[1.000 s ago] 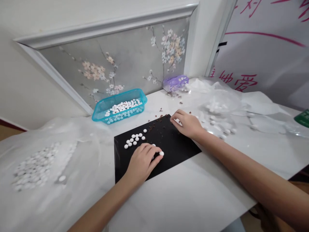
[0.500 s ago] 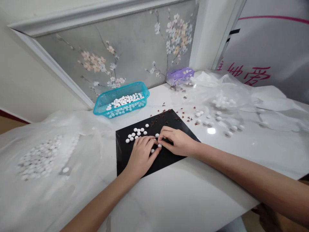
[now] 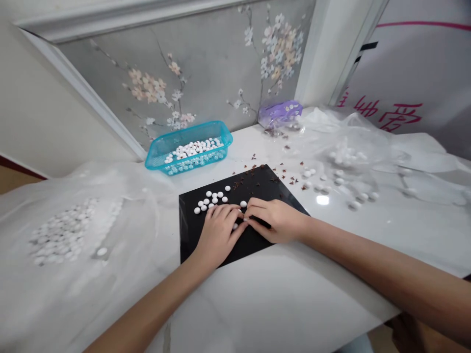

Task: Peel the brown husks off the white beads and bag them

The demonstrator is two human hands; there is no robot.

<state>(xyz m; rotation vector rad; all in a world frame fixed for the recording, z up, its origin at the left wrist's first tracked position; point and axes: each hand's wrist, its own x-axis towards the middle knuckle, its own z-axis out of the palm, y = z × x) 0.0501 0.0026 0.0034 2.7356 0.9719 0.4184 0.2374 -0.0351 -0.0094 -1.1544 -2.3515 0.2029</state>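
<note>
On a black board my two hands meet fingertip to fingertip. My left hand is closed, its thumb and fingers around a small white ball that is mostly covered. From the other side, my right hand pinches with thumb and forefinger at the same ball. Anything tiny between those right fingertips is hidden. One loose white ball lies just beyond the fingers. Farther left on the board sits a group of white balls. Small dark-brown branched bits are scattered over the board's far corner.
Behind the board stands a blue plastic basket holding many white balls. Clear plastic sheeting with more balls covers the left side. At the right are loose balls, crumpled plastic and a purple packet against the wall.
The view has shifted slightly. The white ball between my hands shows less now, with my right fingertips closer against it and my left thumb. The loose balls look unmoved.
</note>
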